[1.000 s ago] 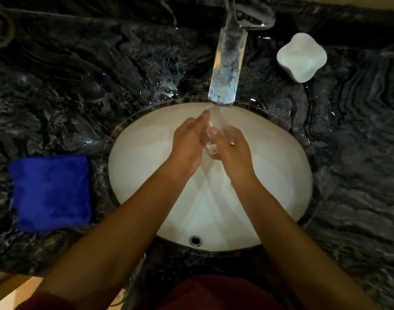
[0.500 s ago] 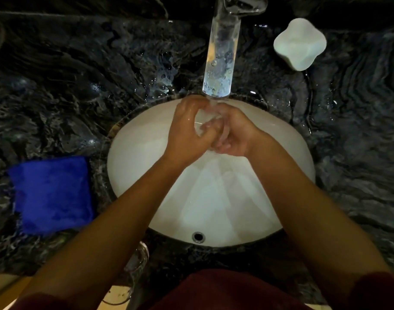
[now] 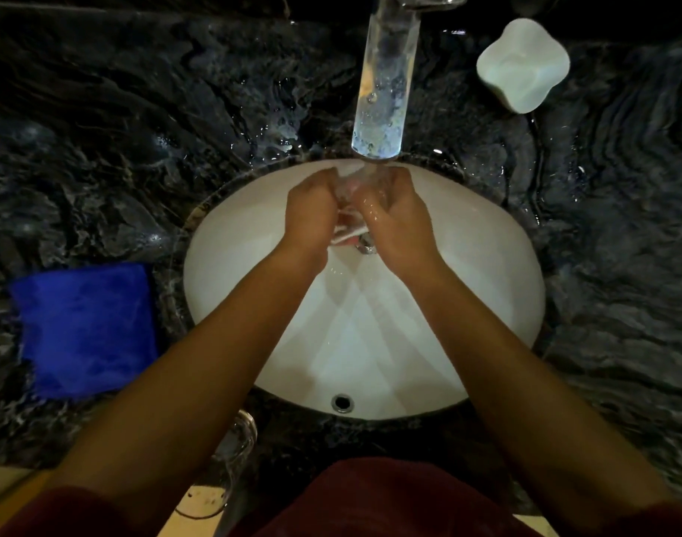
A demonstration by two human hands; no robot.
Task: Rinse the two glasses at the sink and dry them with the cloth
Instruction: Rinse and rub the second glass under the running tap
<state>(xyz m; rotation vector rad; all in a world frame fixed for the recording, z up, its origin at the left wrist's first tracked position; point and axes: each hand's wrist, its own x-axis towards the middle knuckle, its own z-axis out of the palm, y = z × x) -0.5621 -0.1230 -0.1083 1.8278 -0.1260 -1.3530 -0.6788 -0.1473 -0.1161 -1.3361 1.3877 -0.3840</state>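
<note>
2 hands, the left hand (image 3: 312, 215) and right hand (image 3: 397, 219), were curled around 1 glass (image 3: 351, 195), which had been raised closer under the faucet (image 3: 384, 91) over the sink (image 3: 486, 304) than 1 second before, so rinsing was judged ongoing, the blue cloth (image 3: 84, 327) untouched.

Dark marbled stone bench (image 3: 99, 157), wet near the tap. Blue cloth (image 3: 86, 329) lies left of the inset sink (image 3: 498, 273). White dish (image 3: 523, 63) far right; second glass (image 3: 240, 439) at the near edge.
</note>
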